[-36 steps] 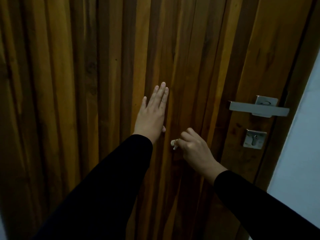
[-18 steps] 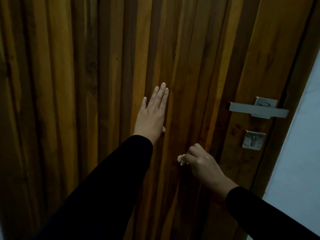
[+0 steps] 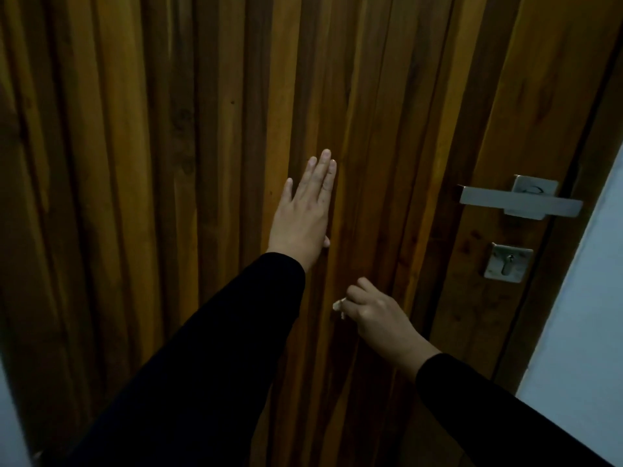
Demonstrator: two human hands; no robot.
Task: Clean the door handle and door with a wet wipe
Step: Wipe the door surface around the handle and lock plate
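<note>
Head view: the left hand (image 3: 305, 217) lies flat against the slatted wooden door (image 3: 135, 197), fingers straight and together, its grip released and merely bracing the panel. The right hand (image 3: 377, 315) is lower and nearer the lock side, fingers curled round a small bunched wet wipe (image 3: 338, 306); only a pale corner shows past the knuckles, close against the wood, though contact cannot be confirmed. The wipe is judged light, limp and damp: it will fold and slip inside the fist, so it is best held wadded under several fingertips and pressed flat to the surface. The door is rigid, ribbed in vertical slats; the grooves would likely be best followed lengthwise. The metal door handle (image 3: 521, 202) stands well apart to the right, horizontal, untouched, with a keyhole plate (image 3: 507, 262) below it. A pale wall (image 3: 580, 298) borders the frame at right.
</note>
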